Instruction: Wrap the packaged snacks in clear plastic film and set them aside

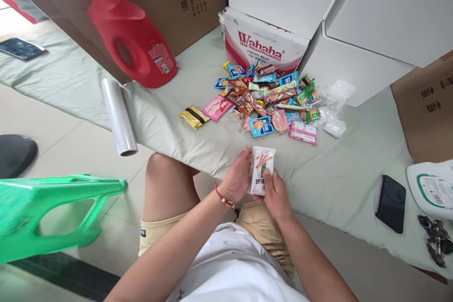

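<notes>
Between my two hands is a small white snack packet (262,163) with a picture of sticks and dark lettering, held upright near the table's front edge. My left hand (238,177), with a red bracelet at the wrist, grips its left side. On the lower right, my right hand (276,193) presses its thumb on the packet's face. Just beyond lies a heap of wrapped snacks (260,92) in blue, brown, green and pink. A yellow packet (194,117), a pink packet (216,107) and a pink-and-white packet (303,132) rest around its edges.
A Wahaba-lettered carton (265,42) stands behind the heap, with crumpled clear plastic (334,120) at right. To the left are a red detergent bottle (138,47) and a film roll (119,118). A black phone (391,204) and keys (437,238) lie right; a green stool (21,212) stands left.
</notes>
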{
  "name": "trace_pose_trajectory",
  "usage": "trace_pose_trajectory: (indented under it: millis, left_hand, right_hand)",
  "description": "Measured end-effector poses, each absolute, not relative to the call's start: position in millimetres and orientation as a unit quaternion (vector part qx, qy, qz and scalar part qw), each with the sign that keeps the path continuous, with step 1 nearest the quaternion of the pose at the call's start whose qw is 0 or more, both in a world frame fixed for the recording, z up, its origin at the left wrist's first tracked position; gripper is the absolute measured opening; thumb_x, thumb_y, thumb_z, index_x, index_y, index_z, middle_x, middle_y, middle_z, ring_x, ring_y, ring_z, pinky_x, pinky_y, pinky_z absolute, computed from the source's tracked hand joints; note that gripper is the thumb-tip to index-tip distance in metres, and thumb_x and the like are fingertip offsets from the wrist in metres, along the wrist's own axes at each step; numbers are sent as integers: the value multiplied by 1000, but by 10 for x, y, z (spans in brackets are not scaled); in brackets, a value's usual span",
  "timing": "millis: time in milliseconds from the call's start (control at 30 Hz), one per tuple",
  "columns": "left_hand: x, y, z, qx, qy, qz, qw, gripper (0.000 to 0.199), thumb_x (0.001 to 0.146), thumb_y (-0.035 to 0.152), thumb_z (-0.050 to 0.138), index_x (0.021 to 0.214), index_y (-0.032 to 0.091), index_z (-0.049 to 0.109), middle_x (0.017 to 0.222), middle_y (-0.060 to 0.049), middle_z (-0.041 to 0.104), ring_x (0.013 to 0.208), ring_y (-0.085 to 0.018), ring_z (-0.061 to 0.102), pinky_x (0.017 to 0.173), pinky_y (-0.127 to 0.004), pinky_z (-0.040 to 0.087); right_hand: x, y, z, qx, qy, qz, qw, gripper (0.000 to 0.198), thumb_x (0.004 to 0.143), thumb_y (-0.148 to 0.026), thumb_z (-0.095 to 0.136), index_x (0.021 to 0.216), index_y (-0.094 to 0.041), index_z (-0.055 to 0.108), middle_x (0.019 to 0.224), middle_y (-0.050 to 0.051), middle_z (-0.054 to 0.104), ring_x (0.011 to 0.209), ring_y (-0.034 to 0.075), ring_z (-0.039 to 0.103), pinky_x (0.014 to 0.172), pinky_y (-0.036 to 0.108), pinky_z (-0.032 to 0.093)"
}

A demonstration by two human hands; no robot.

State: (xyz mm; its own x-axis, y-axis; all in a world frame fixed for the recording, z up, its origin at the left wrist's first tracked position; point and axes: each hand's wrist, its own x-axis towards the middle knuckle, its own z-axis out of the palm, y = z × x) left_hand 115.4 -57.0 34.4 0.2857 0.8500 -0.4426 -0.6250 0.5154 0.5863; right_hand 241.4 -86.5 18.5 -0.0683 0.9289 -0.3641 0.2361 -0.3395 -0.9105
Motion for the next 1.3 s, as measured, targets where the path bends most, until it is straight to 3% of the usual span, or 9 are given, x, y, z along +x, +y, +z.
trace_pose_trajectory:
  millis: [67,233,333,433,567,700,900,1133,1300]
  left_hand:
    - [1197,-660,297,217,422,447,758,52,84,69,64,103,22,64,79,-3,67,64,-19,62,54,-31,49]
    - [1328,-765,161,339,530,539,560,34,87,52,71,84,21,58,82,-1,64,77,-17,57,74,-30,49]
    - [1292,-741,112,308,528,543,576,36,92,56,63,92,20,59,79,1,61,71,-14,54,66,-27,47]
    - [1248,-714,105,294,511,537,604,40,92,60,61,97,20,59,75,2,58,64,-13,51,58,-26,43]
    - [1280,-692,143,337,513,545,571,38,92,56,63,99,19,60,89,-3,65,80,-17,57,73,-28,48]
    - [1284,-680,240,349,535,517,569,33,90,51,67,95,20,59,87,-3,64,82,-18,58,78,-30,48]
    - [1202,-647,342,219,424,513,714,39,82,48,76,101,20,55,90,-3,68,82,-19,67,76,-31,53]
    - [1185,-642,182,203,429,554,684,40,84,51,73,100,21,53,91,-3,70,81,-19,68,73,-31,54]
    - [1144,-668,181,433,607,403,531,20,99,38,49,91,20,50,80,-7,65,73,-21,62,65,-32,46]
  right_hand:
    - [2418,-843,162,-629,-519,488,311,56,95,-75,36,102,-22,54,75,6,69,56,23,65,46,31,47]
    - [2444,-784,201,-637,-637,356,247,50,100,-66,27,92,-23,50,76,11,69,70,27,68,56,34,47]
    - [2529,-761,303,-594,-641,434,219,50,101,-66,31,97,-23,56,77,6,69,66,23,68,54,31,51]
    - [2602,-751,353,-589,-599,476,260,48,99,-65,42,113,-24,61,85,4,71,66,20,68,55,30,54]
    - [2604,-760,269,-593,-552,481,335,54,94,-62,55,128,-21,62,95,6,72,77,20,68,60,28,54]
    - [2587,-769,149,-584,-532,473,389,52,95,-62,53,118,-19,71,93,5,73,81,20,66,67,28,52]
    - [2582,-683,147,-594,-573,387,411,47,96,-59,54,109,-19,76,88,5,71,81,20,63,72,29,50]
    - [2631,-422,279,-555,-681,372,299,43,98,-56,53,105,-20,74,98,7,70,76,18,63,70,29,48]
    - [2561,-441,302,-539,-712,336,299,41,101,-53,48,85,-20,67,82,4,63,73,18,58,67,29,44]
